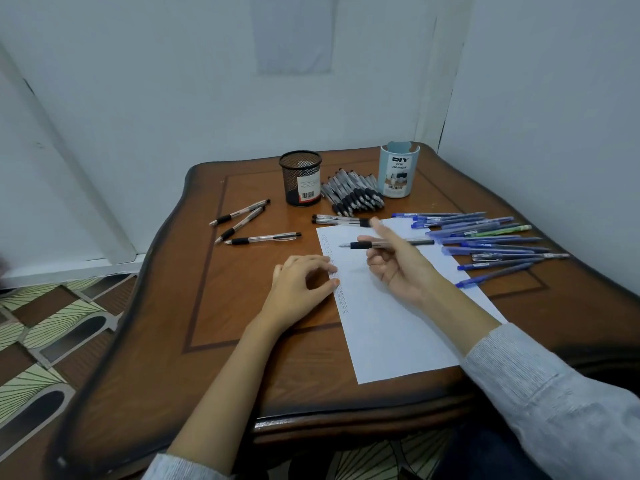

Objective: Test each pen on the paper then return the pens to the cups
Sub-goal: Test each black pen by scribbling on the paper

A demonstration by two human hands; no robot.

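Pen (360,244) pinched in my right hand (398,268) hovers over the paper (398,327) my relaxed left hand (301,285) steadies; next, I'd lower its tip to scribble.

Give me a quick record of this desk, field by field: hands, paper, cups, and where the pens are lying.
right hand: right hand holds a black-grip pen above the paper, tip pointing left
left hand: left hand rests on the paper's left edge
paper marks: small marks down its left margin
cups: black mesh cup and light blue desk organizer, far side of the table
black pens: pile of black pens between the cups; three loose black pens to the left
blue pens: blue pens right of the paper, one green pen among them
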